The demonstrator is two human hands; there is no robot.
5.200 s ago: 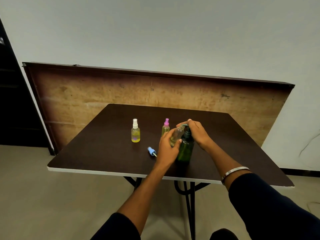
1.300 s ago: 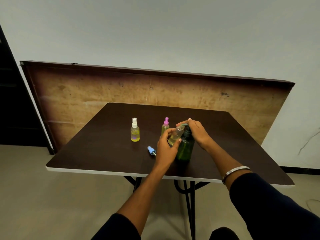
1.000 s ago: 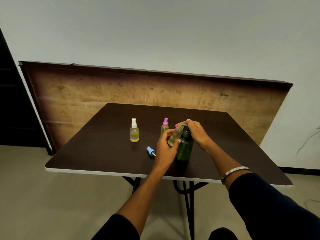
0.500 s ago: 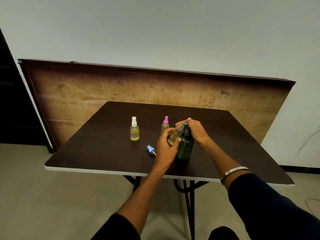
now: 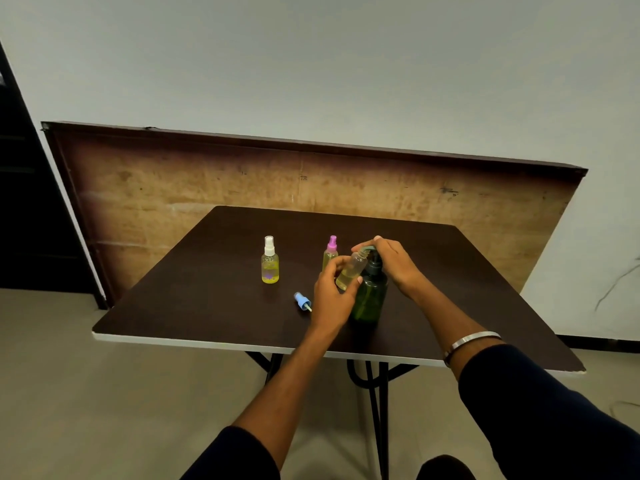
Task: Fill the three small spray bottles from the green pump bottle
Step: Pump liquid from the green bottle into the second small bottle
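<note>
The dark green pump bottle (image 5: 370,299) stands near the middle of the dark table (image 5: 214,292). My right hand (image 5: 394,263) rests on its pump head, fingers curved over the top. My left hand (image 5: 332,292) grips an uncapped clear spray bottle (image 5: 351,273), tilted with its open neck under the pump spout; yellowish liquid shows in its lower part. A white-capped spray bottle (image 5: 270,260) with yellow liquid stands to the left. A pink-capped spray bottle (image 5: 330,254) stands just behind my left hand. A blue spray cap (image 5: 302,301) lies on the table left of my left hand.
A brown board (image 5: 207,188) leans against the grey wall behind the table. The table's white front edge (image 5: 207,341) faces me, with black metal legs (image 5: 375,393) beneath. A dark doorway (image 5: 20,202) is at far left.
Both hands keep the same hold on the clear bottle and the pump head. The liquid level in the clear bottle looks slightly higher than several seconds ago.
</note>
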